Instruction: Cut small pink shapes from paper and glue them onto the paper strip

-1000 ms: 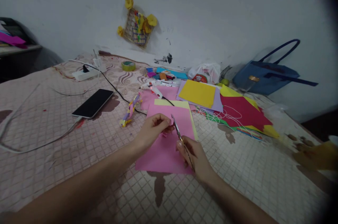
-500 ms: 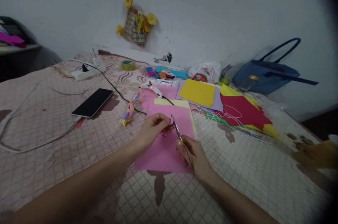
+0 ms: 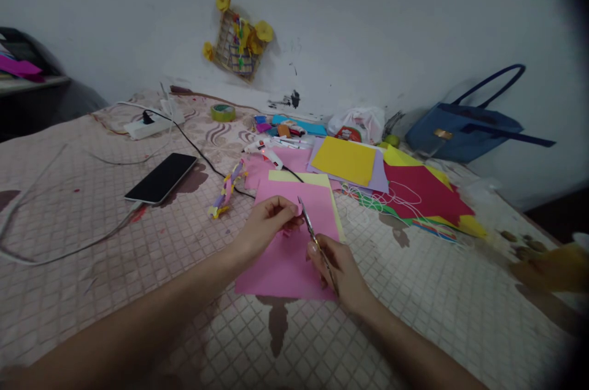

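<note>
Between the thumb and fingers of my left hand (image 3: 273, 218) is a small piece of pink paper (image 3: 299, 210); most of it hides behind the fingers. My right hand (image 3: 338, 267) is closed round the handles of a pair of scissors (image 3: 308, 221). The blades point up and away, with their tips right beside the pink piece. Whether the blades touch it I cannot tell. Both hands are above a sheet of pink paper (image 3: 280, 270), which overlaps a pale yellow sheet (image 3: 299, 177).
Left of the sheets lie a paper chain (image 3: 226, 191) and a phone (image 3: 162, 178) on a cable. A glue gun (image 3: 271, 156), a yellow sheet (image 3: 345, 160), red paper (image 3: 423, 191) and tangled white string (image 3: 391, 197) lie beyond. Against the wall stands a blue bag (image 3: 464, 132).
</note>
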Available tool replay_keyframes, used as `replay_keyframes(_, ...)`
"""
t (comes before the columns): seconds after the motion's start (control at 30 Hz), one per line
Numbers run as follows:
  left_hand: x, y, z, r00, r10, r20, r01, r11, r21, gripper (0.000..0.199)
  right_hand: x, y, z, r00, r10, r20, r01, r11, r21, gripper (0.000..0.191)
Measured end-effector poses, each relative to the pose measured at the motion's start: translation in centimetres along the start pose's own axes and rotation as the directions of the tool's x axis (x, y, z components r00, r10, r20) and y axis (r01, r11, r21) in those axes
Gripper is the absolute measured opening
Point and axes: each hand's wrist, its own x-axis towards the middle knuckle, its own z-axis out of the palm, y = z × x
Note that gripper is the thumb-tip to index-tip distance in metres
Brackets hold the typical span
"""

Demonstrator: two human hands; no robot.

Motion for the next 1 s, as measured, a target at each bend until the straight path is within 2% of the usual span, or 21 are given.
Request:
replay_keyframes(0.53, 0.1, -0.1, -0.1, 1.0, 0.018, 0.008, -0.018, 1.0, -0.004, 0.016, -0.1, 0.3, 0.0, 1.0, 0.007, 0.006, -0.007, 1.0, -0.029, 0.032)
replay_keyframes(0.73, 0.5, -0.2, -0.6, 0.998, 0.016, 0.058, -0.017, 1.0, 0.022, 0.015, -0.1, 0.4, 0.1, 1.0, 0.019, -0.003, -0.019, 0.999, -0.027, 0.032)
replay_keyframes(1.0, 0.6, 0.9, -1.2, 0.989, 0.014, 0.146, -0.026, 0.996, 0.081, 0.013, -0.3, 0.4, 0.2, 0.998, 0.057, 0.016, -0.058, 0.995, 0.078, 0.03)
